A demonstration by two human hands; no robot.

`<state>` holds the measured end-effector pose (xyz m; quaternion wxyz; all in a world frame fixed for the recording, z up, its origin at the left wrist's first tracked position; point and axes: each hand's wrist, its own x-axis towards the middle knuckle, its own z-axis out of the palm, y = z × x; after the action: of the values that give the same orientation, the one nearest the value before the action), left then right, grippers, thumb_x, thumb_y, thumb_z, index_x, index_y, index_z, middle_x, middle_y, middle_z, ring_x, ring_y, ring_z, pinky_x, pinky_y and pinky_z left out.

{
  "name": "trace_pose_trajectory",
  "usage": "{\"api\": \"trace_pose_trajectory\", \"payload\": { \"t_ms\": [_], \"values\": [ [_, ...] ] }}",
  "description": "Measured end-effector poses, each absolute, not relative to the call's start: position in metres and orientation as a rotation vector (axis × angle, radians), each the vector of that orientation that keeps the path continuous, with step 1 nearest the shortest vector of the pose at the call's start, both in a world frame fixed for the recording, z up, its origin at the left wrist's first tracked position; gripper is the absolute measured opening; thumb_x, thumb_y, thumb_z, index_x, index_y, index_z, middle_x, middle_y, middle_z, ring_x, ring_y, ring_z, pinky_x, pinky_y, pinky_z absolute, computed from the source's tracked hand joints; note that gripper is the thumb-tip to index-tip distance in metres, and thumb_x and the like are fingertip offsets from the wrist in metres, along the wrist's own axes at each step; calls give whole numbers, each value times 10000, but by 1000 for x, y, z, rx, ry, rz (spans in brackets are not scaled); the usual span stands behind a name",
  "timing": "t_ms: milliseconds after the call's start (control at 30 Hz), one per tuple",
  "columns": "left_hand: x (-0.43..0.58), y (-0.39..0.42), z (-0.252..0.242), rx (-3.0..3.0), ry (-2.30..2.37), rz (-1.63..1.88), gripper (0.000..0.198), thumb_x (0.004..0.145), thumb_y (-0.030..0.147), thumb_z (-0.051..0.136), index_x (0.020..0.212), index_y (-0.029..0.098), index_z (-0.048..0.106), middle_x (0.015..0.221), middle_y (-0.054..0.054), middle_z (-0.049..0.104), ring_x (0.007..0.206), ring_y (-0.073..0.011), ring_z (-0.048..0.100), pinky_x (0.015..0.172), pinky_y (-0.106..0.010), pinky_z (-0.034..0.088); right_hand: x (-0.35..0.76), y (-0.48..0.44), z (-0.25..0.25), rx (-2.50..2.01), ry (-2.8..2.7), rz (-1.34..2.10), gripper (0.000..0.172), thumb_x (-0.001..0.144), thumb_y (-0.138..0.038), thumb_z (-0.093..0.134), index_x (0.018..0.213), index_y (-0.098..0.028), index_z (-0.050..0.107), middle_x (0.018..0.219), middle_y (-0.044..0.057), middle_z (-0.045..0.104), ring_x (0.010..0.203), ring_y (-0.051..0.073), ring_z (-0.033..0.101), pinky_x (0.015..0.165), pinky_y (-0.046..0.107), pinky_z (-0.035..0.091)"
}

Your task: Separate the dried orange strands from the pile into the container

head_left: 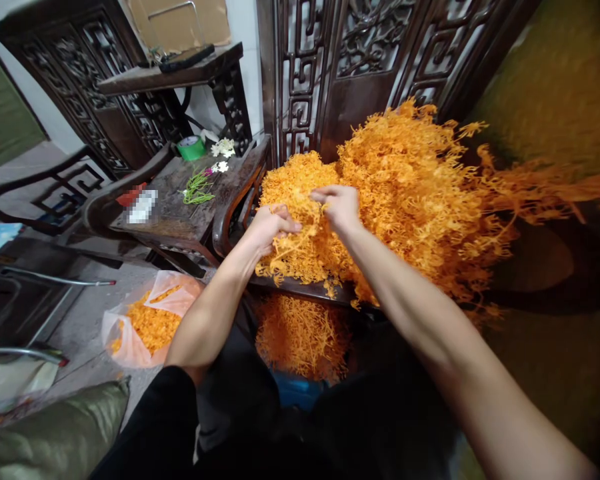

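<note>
I have the left hand (276,228) and the right hand (341,205) over a smaller sprig heap (300,175), left of a larger sprig heap (413,193), both on one seat (303,287) before a carved panel (365,100). Below the seat's front edge I see a stem pile (300,333) beyond a tub (297,390). Leftward, a neighbouring chair (183,219) bears a tape roll (191,148), loose blossoms (223,147) at its right; nearer me, a bag (130,351) rests on the floor (83,327).

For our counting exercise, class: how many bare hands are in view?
2. The left hand is at the left side of the orange sprigs heaped on the dark wooden seat; the right hand is over them, farther right. No other hands show.
</note>
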<state>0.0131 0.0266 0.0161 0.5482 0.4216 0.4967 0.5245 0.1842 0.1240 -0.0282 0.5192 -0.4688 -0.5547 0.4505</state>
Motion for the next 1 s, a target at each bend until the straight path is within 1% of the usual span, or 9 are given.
{"api": "trace_pose_trajectory", "payload": {
  "t_ms": [100, 233, 333, 467, 600, 667, 833, 933, 1000],
  "values": [
    [2, 26, 13, 1033, 1178, 1303, 624, 514, 184, 937, 560, 212, 316, 504, 51, 442, 444, -66, 420, 407, -210, 202, 207, 132, -33, -1179, -1235, 1093, 200, 768, -310, 784, 853, -151, 701, 666, 29, 645, 583, 170, 672, 587, 325, 600],
    [-8, 49, 7, 1061, 1198, 1559, 685, 513, 254, 966, 579, 221, 285, 531, 62, 452, 452, -48, 385, 410, -214, 252, 202, 123, -32, -1099, -1319, 1253, 240, 685, -293, 881, 797, -136, 738, 738, 57, 703, 633, 176, 681, 639, 354, 638],
    [-8, 67, 3, 1026, 1209, 1614, 696, 506, 296, 984, 586, 218, 297, 566, 52, 501, 483, -56, 423, 428, -205, 290, 185, 115, -19, -934, -1346, 1448, 342, 612, -385, 948, 702, -151, 715, 766, 51, 705, 683, 154, 663, 684, 326, 645],
    [-3, 74, -1, 1089, 1153, 1604, 693, 535, 310, 983, 594, 208, 300, 583, 54, 494, 530, -61, 445, 489, -198, 351, 170, 110, -8, -868, -1335, 1571, 463, 566, -524, 960, 639, -171, 669, 730, 36, 682, 678, 134, 612, 647, 282, 610],
    [10, 73, -1, 1136, 1131, 1586, 649, 561, 259, 958, 582, 205, 311, 552, 66, 411, 508, -59, 409, 477, -206, 322, 166, 116, -16, -951, -1425, 1346, 450, 588, -522, 933, 644, -172, 656, 645, 10, 642, 599, 131, 571, 589, 278, 547],
    [17, 71, 3, 1101, 1150, 1590, 624, 577, 213, 935, 580, 204, 312, 538, 74, 365, 476, -51, 372, 449, -206, 268, 170, 126, -22, -1050, -1380, 1152, 404, 659, -492, 882, 635, -181, 625, 623, 1, 616, 591, 138, 572, 597, 288, 543],
    [14, 60, 11, 1001, 1063, 1585, 595, 578, 130, 886, 614, 220, 299, 543, 75, 430, 430, -49, 367, 406, -212, 201, 205, 152, -32, -1201, -1240, 923, 204, 857, -369, 647, 739, -209, 600, 607, -9, 568, 580, 151, 586, 618, 312, 563],
    [5, 57, 11, 968, 1039, 1576, 597, 552, 137, 903, 616, 216, 314, 552, 80, 467, 445, -46, 415, 422, -199, 255, 218, 152, -39, -1210, -1351, 861, 101, 829, -280, 657, 823, -180, 669, 667, 25, 668, 630, 183, 660, 691, 357, 594],
    [3, 57, 10, 949, 1020, 1582, 612, 544, 136, 910, 615, 210, 307, 554, 90, 479, 441, -32, 416, 437, -188, 273, 215, 147, -42, -1180, -1469, 808, 142, 808, -225, 675, 924, -158, 724, 812, 68, 761, 741, 214, 724, 808, 405, 607]
  ]
}}
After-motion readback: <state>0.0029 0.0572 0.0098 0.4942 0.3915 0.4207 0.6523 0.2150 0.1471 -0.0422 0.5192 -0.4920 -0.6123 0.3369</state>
